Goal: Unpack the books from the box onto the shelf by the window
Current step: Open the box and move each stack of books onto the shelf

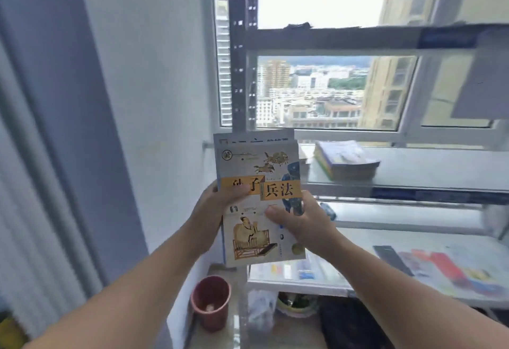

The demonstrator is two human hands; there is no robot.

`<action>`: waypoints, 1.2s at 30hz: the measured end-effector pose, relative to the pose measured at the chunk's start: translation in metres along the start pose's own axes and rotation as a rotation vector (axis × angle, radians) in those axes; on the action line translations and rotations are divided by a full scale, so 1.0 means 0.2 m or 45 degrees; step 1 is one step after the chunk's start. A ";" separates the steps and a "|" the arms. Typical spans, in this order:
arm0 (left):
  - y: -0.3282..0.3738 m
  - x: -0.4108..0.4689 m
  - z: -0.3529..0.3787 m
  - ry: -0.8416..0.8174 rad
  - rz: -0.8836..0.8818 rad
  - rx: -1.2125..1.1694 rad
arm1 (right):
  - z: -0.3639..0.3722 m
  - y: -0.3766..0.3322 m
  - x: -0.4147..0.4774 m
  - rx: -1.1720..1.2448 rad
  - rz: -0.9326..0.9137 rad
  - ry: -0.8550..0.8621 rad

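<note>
I hold a small stack of books upright in front of me, the front cover pale with an orange title band and a seated figure. My left hand grips its left edge with the thumb on the cover. My right hand grips its right side, thumb on the cover. Behind stands a grey metal shelf by the window. A pile of books lies flat on its middle board, to the right of the ones I hold. The box is out of view.
A slotted shelf upright rises just behind the held books. A lower board carries colourful papers and small items. A reddish pot stands on the floor below left, and a curtain hangs at the left.
</note>
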State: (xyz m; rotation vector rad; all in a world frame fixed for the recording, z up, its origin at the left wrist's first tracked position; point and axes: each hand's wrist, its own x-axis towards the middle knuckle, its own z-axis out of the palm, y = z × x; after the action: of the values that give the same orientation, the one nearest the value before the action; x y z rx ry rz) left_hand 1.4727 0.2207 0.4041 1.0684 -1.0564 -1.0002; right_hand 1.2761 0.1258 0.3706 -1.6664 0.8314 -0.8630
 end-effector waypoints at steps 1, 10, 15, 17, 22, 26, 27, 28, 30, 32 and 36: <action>-0.01 0.05 0.12 -0.048 0.005 0.017 | -0.13 0.02 -0.03 -0.004 -0.007 0.034; -0.24 0.46 1.21 -0.318 -0.056 0.063 | -1.26 0.26 -0.26 0.058 0.013 0.246; -0.36 0.64 1.71 -0.327 -0.078 0.056 | -1.77 0.37 -0.30 0.030 0.060 0.275; -0.42 0.73 1.84 -0.357 -0.089 0.058 | -1.91 0.44 -0.27 0.042 0.072 0.293; -0.55 1.01 2.01 -0.351 -0.122 0.090 | -2.15 0.61 -0.06 0.100 0.112 0.343; -0.66 1.31 2.05 -0.357 -0.109 0.161 | -2.30 0.76 0.22 0.095 0.152 0.320; -0.69 1.39 2.06 -0.344 -0.111 0.168 | -2.34 0.80 0.30 0.095 0.152 0.313; -0.72 1.49 2.06 -0.333 -0.118 0.172 | -2.37 0.83 0.38 0.087 0.154 0.314; -0.77 1.67 2.07 -0.335 -0.153 0.191 | -2.44 0.87 0.53 0.080 0.176 0.336; -0.78 1.82 2.09 -0.365 -0.146 0.192 | -2.51 0.88 0.67 0.091 0.178 0.331; -0.75 2.12 2.15 -0.387 -0.077 0.160 | -2.68 0.88 0.95 0.082 0.136 0.358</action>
State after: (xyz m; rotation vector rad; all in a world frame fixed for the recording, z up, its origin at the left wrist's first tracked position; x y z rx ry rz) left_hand 1.1214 -0.2927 0.3900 1.0758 -1.3545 -1.1832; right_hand 0.8921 -0.3273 0.3369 -1.4504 1.0628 -1.0524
